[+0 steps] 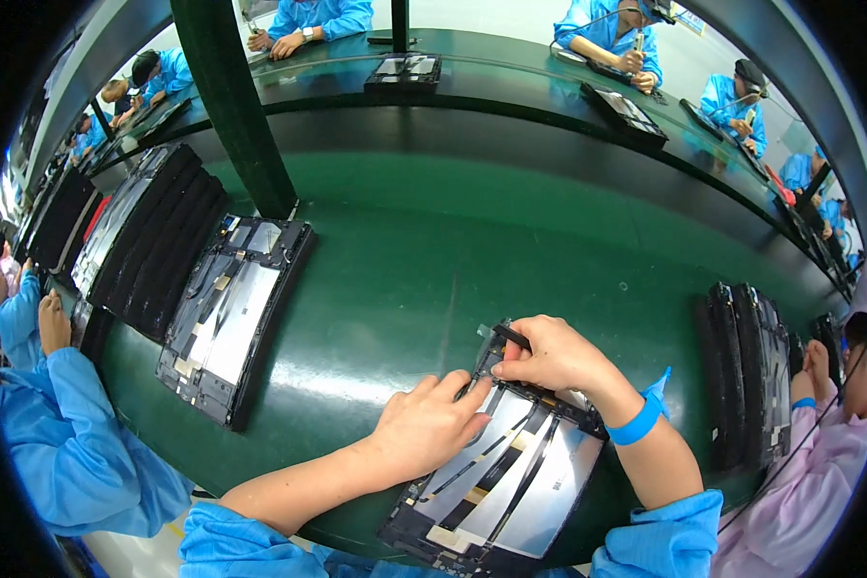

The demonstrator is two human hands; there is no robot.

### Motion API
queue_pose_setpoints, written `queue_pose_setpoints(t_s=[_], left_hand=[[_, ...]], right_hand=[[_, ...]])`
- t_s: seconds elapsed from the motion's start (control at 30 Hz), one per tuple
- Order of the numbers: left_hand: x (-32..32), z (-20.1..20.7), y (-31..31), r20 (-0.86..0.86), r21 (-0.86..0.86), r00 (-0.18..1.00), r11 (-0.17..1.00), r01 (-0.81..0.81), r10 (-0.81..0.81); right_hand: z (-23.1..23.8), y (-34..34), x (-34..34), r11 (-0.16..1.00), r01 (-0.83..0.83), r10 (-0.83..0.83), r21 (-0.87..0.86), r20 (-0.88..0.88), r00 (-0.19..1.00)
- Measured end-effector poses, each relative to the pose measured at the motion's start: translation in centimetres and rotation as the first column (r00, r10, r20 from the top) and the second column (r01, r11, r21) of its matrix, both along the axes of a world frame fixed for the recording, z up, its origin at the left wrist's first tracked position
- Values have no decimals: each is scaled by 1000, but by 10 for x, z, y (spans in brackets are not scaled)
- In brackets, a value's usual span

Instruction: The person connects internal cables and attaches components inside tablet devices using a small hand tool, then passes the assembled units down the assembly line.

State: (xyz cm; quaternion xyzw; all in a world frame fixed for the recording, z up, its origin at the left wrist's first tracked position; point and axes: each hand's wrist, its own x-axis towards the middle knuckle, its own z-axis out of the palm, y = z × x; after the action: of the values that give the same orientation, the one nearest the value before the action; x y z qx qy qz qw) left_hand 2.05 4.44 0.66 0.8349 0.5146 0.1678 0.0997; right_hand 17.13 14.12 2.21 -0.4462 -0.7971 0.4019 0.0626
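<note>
In front of me lies an opened tablet-like device [573, 460], its silvery inner plate, dark ribbon cables and tan tape strips exposed. My left hand [429, 424] rests on its upper left part, fingers apart and touching the dark edge. At the top end of the device, my right hand [559, 356] is closed in a pinch on a small black stick-like piece [512, 336]. The far tip of that piece is too small to make out. A blue wrist strap [639, 422] circles my right wrist. Both forearms come out of rolled blue sleeves.
A similar opened device [236, 308] lies left on the green table [385, 289], beside a stack of black trays [164, 231]. More black trays [749, 371] stand at right. A dark green post [236, 106] rises behind. Co-workers sit on both sides and across.
</note>
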Motion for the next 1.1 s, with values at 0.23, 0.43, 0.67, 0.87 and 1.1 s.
queue_pose_setpoints(t_s=[0.23, 0.43, 0.67, 0.87, 1.1], left_hand=[[2, 0, 1, -55, -27, 998, 1000, 5, -7], [2, 0, 1, -33, -12, 999, 999, 39, -40], [3, 0, 2, -18, -22, 999, 999, 42, -43], [0, 0, 5, -30, 53, 998, 997, 61, -59], [5, 1, -1, -63, -29, 997, 999, 37, -39]], right_hand=[[15, -4, 7, 981, 125, -157, -148, -230, 960], [-1, 6, 4, 993, -114, 115, 14, -111, 987], [4, 12, 0, 989, -91, 89, -114, -22, 996], [8, 12, -5, 991, -125, 127, -46, 57, 990], [7, 3, 0, 996, -67, 63, 51, 63, 996]])
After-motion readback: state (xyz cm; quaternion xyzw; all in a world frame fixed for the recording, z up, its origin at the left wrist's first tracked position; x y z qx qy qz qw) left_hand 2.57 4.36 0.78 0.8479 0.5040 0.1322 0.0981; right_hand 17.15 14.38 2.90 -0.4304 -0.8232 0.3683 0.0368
